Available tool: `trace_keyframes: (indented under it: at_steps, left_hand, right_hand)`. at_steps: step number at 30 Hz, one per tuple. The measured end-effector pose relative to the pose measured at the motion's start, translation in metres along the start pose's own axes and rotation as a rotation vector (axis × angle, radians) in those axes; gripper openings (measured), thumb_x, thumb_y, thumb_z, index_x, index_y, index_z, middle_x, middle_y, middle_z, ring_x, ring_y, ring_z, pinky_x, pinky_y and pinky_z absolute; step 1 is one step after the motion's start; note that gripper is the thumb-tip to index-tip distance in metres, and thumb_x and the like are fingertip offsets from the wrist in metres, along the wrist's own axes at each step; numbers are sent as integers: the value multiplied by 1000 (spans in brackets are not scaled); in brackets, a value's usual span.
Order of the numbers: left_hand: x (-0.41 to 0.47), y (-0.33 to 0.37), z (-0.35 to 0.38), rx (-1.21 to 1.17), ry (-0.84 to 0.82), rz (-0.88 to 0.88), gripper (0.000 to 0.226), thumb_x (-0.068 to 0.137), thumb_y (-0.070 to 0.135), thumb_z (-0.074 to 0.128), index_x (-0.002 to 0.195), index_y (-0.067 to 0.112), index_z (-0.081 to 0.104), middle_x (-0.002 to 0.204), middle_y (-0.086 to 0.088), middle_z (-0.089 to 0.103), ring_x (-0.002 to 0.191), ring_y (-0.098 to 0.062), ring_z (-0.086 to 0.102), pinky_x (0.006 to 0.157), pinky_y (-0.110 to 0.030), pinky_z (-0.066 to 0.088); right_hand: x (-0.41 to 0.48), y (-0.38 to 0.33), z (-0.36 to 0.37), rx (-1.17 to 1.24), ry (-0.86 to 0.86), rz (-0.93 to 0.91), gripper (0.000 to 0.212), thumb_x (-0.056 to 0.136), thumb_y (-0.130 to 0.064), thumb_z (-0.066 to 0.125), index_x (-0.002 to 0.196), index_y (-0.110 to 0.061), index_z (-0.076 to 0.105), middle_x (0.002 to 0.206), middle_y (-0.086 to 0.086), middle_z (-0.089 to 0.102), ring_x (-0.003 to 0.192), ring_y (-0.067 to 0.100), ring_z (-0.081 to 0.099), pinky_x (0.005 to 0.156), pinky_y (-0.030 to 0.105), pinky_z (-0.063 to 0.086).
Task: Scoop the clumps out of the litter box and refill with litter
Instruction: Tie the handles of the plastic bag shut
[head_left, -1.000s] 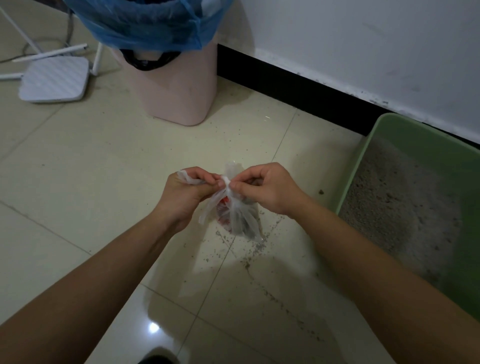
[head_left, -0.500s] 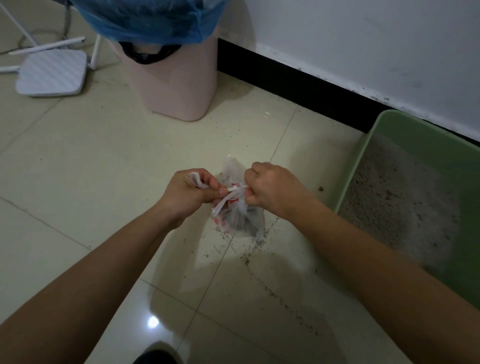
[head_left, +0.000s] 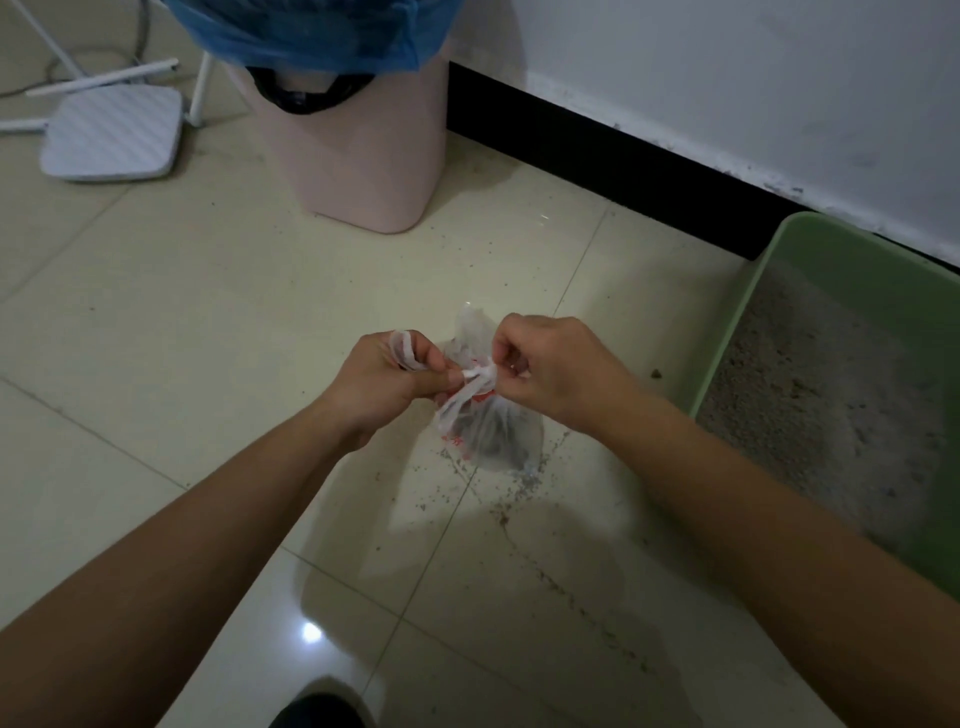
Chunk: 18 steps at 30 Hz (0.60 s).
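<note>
A small clear plastic bag (head_left: 493, 431) with red print and dark clumps inside hangs just above the floor between my hands. My left hand (head_left: 387, 382) pinches one white handle strip, whose loose end sticks out above my fingers. My right hand (head_left: 558, 371) pinches the other strip at the bag's neck, where the two strips cross in a knot. The green litter box (head_left: 748, 322) stands at the right against the wall, with grey litter (head_left: 821, 410) spread inside.
A pink waste bin (head_left: 363, 166) with a blue liner (head_left: 311, 31) stands at the back. A white router (head_left: 111, 132) lies on the floor at the back left. Scattered litter grains (head_left: 524, 488) dot the tiles under the bag. A black baseboard (head_left: 597, 156) runs along the wall.
My hands have kept working the bag's handle strips at its neck, pulling them apart sideways and then closing in on the knot again. The bag has stayed in place.
</note>
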<state>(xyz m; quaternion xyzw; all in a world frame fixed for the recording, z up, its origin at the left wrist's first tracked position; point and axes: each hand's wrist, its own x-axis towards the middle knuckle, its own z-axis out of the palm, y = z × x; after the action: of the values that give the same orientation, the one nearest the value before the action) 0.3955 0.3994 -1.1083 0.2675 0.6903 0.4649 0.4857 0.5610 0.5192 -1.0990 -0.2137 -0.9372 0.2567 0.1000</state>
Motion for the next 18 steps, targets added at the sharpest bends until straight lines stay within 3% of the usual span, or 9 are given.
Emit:
trace_keyframes:
  at_steps: [3, 6, 8, 10, 13, 16, 18]
  left_hand:
    - [3, 5, 1, 42, -8, 9, 19, 74, -8, 76, 70, 4, 62, 79, -23, 69, 73, -32, 69, 74, -39, 59]
    - [4, 6, 2, 27, -5, 6, 21, 73, -10, 75, 67, 6, 62, 73, -18, 69, 72, -31, 68, 73, -38, 59]
    - [2, 3, 2, 20, -7, -10, 22, 73, -10, 76, 67, 6, 62, 72, -15, 70, 75, -33, 69, 74, -38, 59]
    - [-1, 2, 1, -6, -13, -23, 22, 72, -9, 76, 67, 8, 63, 75, -16, 72, 79, -34, 70, 72, -38, 58]
    - [0, 7, 0, -33, -16, 2, 20, 73, -2, 78, 66, 12, 65, 83, -21, 72, 80, -33, 71, 74, -35, 56]
    - [-1, 16, 0, -108, -8, 39, 18, 76, -3, 75, 71, 7, 61, 87, -21, 72, 81, -28, 71, 74, -32, 56]
    - [-2, 20, 2, -140, -26, 66, 19, 77, -6, 72, 71, 5, 58, 83, -16, 73, 78, -25, 71, 71, -29, 56]
  right_hand:
    - [7, 0, -3, -281, -45, -233, 18, 75, 3, 68, 83, -6, 55, 68, 7, 48, 59, 19, 38, 50, 33, 36]
    - [3, 2, -5, -314, -58, -184, 20, 77, 1, 68, 79, -10, 51, 65, 0, 40, 54, 17, 35, 51, 30, 29]
    - [-5, 6, -5, -174, -82, 15, 19, 81, -8, 67, 79, -15, 50, 66, -7, 46, 55, 12, 42, 53, 27, 36]
    - [-10, 5, -3, 165, -11, 286, 13, 81, -12, 70, 86, -20, 61, 71, -12, 57, 59, 4, 54, 57, 16, 44]
    - [-9, -1, -4, 612, 89, 547, 27, 89, -7, 63, 112, -17, 70, 79, -9, 65, 58, -5, 57, 58, 9, 45]
    - [-9, -6, -11, 766, 89, 548, 29, 97, -8, 57, 123, -17, 67, 91, -10, 65, 65, -11, 58, 61, 7, 45]
    - [-10, -8, -15, 497, 206, 327, 30, 98, -11, 58, 125, -18, 65, 92, -9, 61, 74, -8, 55, 68, 8, 43]
